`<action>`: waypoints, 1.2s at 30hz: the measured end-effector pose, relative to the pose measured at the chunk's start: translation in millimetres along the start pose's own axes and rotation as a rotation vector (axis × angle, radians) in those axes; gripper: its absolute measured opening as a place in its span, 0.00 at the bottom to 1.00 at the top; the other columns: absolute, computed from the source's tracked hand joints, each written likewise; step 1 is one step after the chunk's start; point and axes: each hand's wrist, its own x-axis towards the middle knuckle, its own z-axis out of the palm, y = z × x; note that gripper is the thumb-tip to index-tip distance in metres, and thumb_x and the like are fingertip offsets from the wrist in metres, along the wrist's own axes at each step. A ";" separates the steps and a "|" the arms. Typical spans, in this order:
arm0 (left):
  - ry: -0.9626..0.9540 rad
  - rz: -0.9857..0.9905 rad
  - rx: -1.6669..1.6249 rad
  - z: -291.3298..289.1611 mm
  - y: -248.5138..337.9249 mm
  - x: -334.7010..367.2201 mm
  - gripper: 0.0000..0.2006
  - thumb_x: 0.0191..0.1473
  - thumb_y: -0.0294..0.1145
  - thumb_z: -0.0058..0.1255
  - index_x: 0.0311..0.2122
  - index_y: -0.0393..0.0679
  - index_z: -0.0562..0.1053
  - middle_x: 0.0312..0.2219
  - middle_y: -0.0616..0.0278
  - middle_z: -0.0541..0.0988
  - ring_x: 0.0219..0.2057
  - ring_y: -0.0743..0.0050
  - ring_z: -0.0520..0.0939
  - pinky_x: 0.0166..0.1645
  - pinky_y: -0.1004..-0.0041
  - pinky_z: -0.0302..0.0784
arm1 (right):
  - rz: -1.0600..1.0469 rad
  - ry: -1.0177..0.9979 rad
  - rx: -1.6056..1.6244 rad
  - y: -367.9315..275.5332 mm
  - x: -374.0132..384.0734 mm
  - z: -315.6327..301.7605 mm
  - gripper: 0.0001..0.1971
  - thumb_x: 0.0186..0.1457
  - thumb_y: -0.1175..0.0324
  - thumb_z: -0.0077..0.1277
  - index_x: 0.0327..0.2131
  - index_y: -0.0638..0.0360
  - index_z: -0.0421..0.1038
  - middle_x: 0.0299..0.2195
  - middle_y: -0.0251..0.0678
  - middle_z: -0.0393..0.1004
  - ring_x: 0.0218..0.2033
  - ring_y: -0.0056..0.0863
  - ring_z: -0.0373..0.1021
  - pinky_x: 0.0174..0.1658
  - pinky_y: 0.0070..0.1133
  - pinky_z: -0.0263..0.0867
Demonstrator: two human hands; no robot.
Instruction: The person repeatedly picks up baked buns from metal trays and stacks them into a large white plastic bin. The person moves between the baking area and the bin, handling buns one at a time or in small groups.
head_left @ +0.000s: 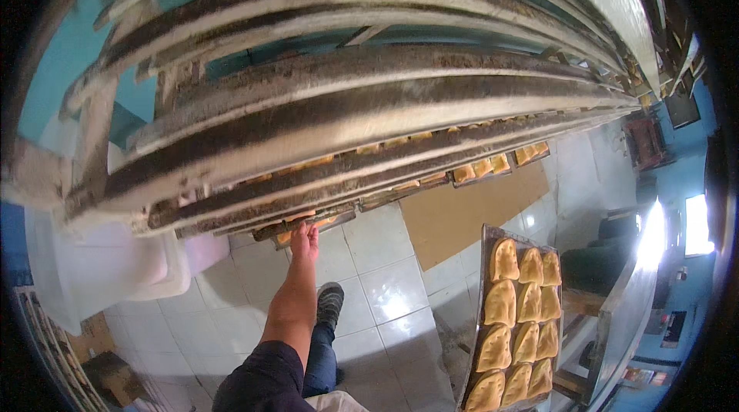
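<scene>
My left hand (305,241) reaches forward to the low edge of a wooden rack. Its fingers are closed on the near edge of a dark baking tray (345,217), where golden bread shows partly under the slats. My right hand is out of the picture. To the right, a dark metal baking tray (484,289) carries rows of golden-brown, flattened oval breads (528,302). Its lower end runs toward the picture's bottom edge, and what bears it there is hidden.
Long worn slats of the rack (369,116) span the view ahead, with more trays of bread (483,169) below. Brown cardboard (469,216) lies on the white tiled floor (385,289). Pale plastic tubs (115,266) stand left; a metal-edged table (627,320) stands right.
</scene>
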 end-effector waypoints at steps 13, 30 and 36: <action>-0.282 -0.298 0.068 38.7 -72.1 -113.3 0.04 0.55 0.21 0.53 0.34 0.42 0.72 0.28 0.62 0.76 0.32 0.64 0.79 0.52 0.56 0.79 | 0.051 -0.126 0.045 -11.7 35.7 4.3 0.24 0.51 0.73 0.56 0.53 0.60 0.68 0.48 0.39 0.72 0.48 0.30 0.69 0.47 0.31 0.69; -1.447 -0.085 1.857 210.0 85.7 -173.3 0.10 0.55 0.28 0.52 0.41 0.36 0.76 0.35 0.53 0.81 0.37 0.59 0.82 0.44 0.64 0.78 | -0.224 0.115 0.500 7.5 -57.8 263.8 0.31 0.46 0.76 0.55 0.57 0.67 0.64 0.53 0.42 0.72 0.55 0.40 0.70 0.57 0.38 0.67; -0.732 -1.300 1.333 508.8 89.4 -23.6 0.09 0.55 0.23 0.49 0.41 0.37 0.75 0.37 0.53 0.81 0.41 0.56 0.80 0.49 0.58 0.78 | -0.380 0.254 0.773 -3.8 9.4 567.8 0.28 0.48 0.80 0.53 0.57 0.67 0.65 0.53 0.43 0.72 0.54 0.38 0.70 0.60 0.35 0.63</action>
